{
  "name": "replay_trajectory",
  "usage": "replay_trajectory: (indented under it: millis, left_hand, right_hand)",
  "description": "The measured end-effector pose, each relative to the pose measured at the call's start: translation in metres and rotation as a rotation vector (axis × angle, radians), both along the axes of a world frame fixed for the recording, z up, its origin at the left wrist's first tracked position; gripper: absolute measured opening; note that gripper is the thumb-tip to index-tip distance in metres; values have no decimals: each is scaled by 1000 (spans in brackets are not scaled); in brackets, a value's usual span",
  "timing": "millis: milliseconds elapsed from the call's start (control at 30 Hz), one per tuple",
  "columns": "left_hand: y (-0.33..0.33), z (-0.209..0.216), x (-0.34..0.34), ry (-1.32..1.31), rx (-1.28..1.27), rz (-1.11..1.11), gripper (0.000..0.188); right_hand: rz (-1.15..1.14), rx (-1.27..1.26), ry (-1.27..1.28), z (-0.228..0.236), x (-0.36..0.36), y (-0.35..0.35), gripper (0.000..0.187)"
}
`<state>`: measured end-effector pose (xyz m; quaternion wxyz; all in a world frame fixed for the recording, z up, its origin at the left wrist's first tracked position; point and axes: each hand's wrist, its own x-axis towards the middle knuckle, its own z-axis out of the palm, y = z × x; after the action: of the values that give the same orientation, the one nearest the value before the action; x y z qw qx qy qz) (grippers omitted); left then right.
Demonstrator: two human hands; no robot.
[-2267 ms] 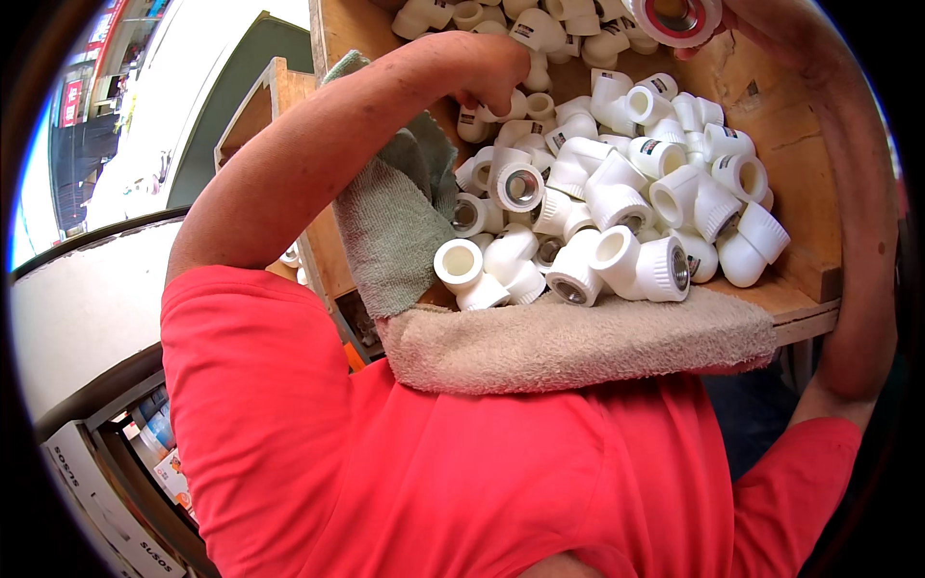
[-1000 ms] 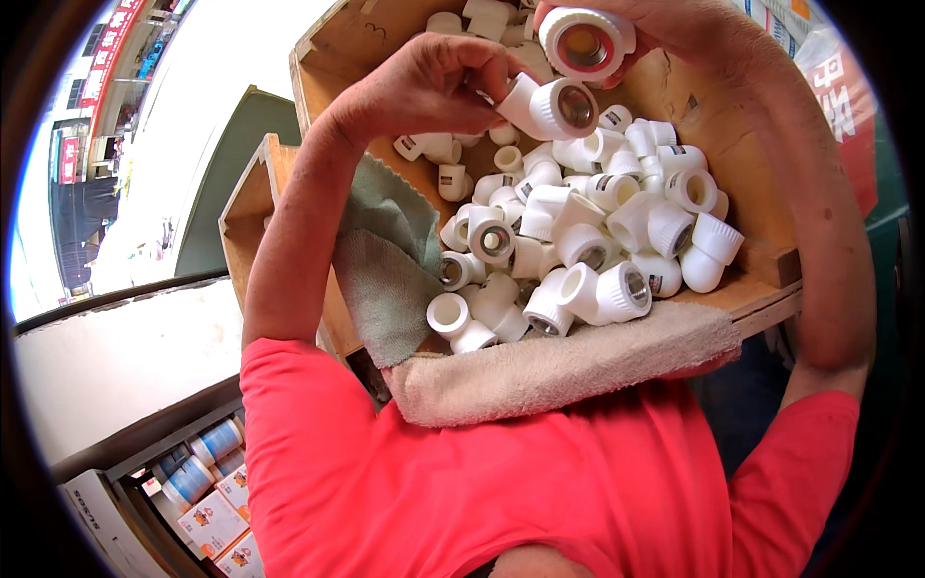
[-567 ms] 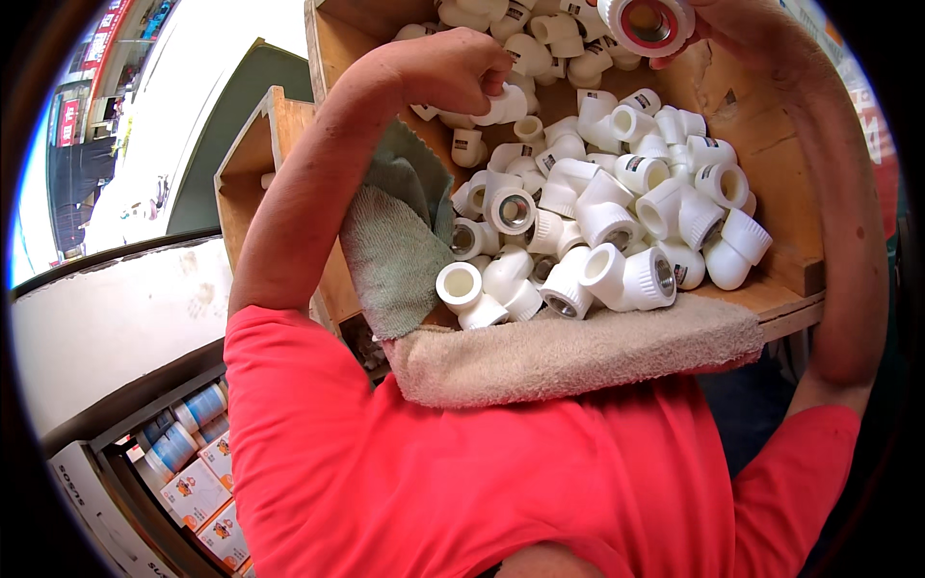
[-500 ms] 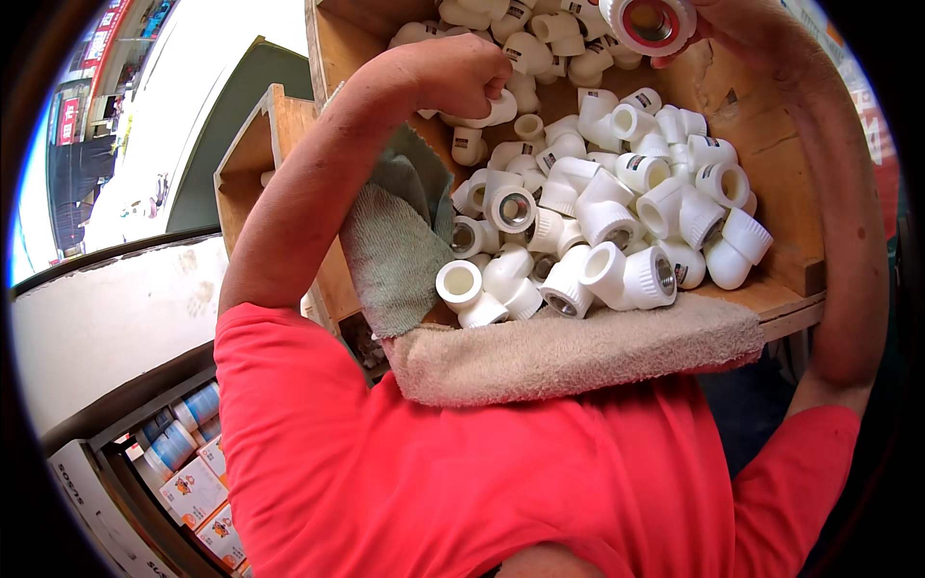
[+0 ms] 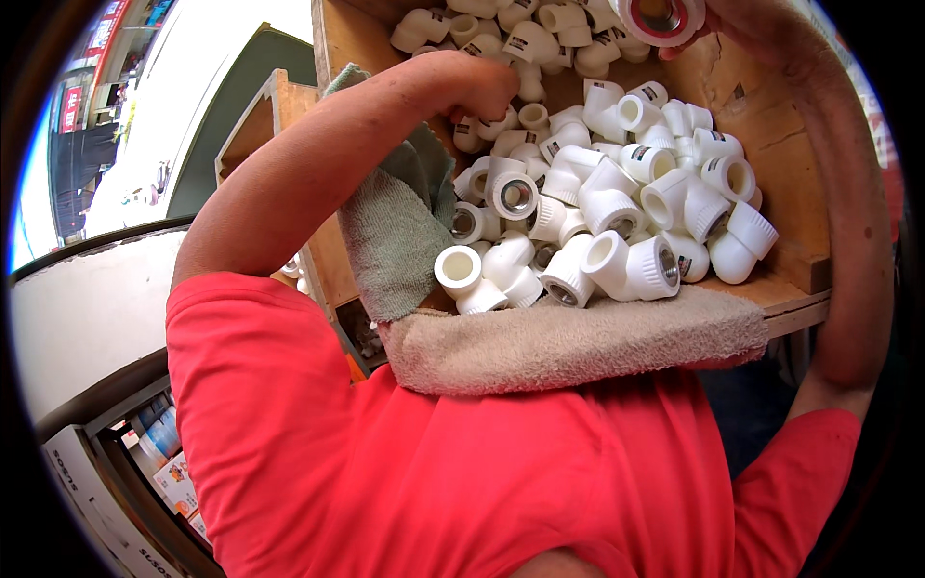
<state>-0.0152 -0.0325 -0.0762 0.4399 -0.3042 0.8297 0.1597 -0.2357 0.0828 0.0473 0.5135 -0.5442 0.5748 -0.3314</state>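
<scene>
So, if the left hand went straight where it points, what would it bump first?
Probably the white pipe fitting just right of the left hand, in the wooden box. Depth is unclear, so the hand might pass above.

White daylight glares at upper left, and fisheye distortion curves the edges.

And here's the left arm [image 5: 318, 173], elbow bent out wide on the left, forearm slanting far and rightward. The left hand [image 5: 489, 89] points down, back up, fingers curled under and mostly out of sight, so their grip can't be read. Over on the right, the right arm [image 5: 860, 222] climbs from near to far, bowing outward, and bends in at the top. There's the right hand [image 5: 737, 17], cut by the upper edge, fingers bent in a holding grip.
</scene>
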Motion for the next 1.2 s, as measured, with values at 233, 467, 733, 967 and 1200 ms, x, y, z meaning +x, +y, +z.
replay_trajectory:
  millis: [233, 467, 733, 967, 1200]
  left_hand:
    - [-10, -23, 15, 30, 24, -22, 46]
    - [6, 21, -2, 70, -51, 47, 40]
    - [-14, 10, 17, 952, -600, -105, 44]
    - [-16, 25, -14, 526, -416, 110, 56]
    - [-11, 13, -16, 549, -430, 197, 49]
  right_hand:
    - [1, 17, 36, 1, 4, -5, 41]
    - [-11, 20, 32, 4, 5, -1, 40]
    - [30, 61, 33, 7, 7, -3, 39]
    - [33, 24, -24, -3, 0, -5, 39]
    - [-4, 84, 16, 6, 6, -4, 38]
